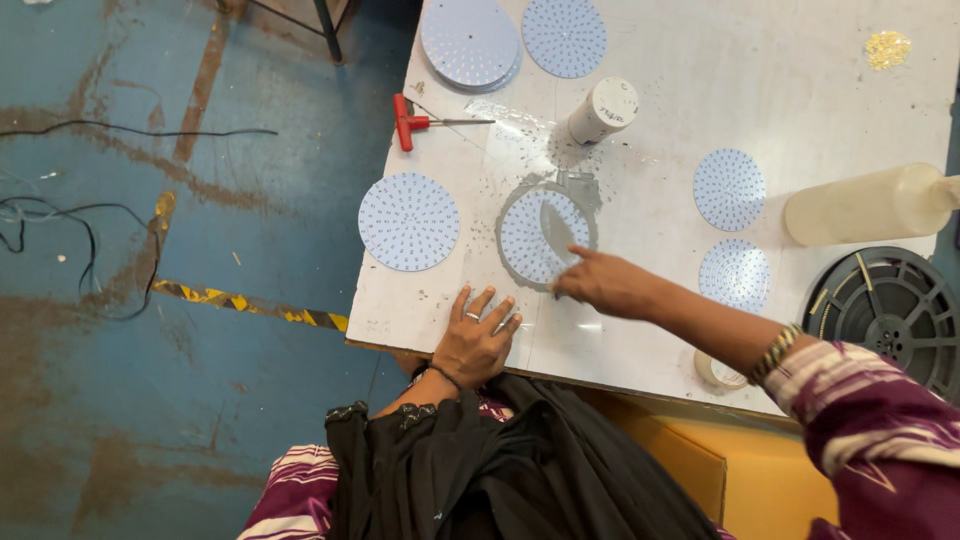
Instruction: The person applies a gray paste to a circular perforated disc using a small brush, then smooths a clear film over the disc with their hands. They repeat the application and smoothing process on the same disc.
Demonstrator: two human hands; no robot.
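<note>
My left hand (pixel 476 336) lies flat with spread fingers on a clear plastic sheet (pixel 530 150) at the near edge of the white table (pixel 780 90). My right hand (pixel 606 282) pinches a thin flat blade (pixel 556 228) whose tip rests on a round white disc dotted with small components (pixel 525 245). That disc sits under the sheet, ringed by grey paste. A second dotted disc (pixel 408 221) lies to the left, apart from both hands.
More dotted discs lie at the far edge (pixel 468 42) (pixel 564 36) and at the right (pixel 729 189) (pixel 735 274). A white cylindrical container (pixel 604 110), a red T-handle tool (pixel 408 122), a cream bottle on its side (pixel 868 204), a black reel (pixel 892 308). Blue floor with cables at left.
</note>
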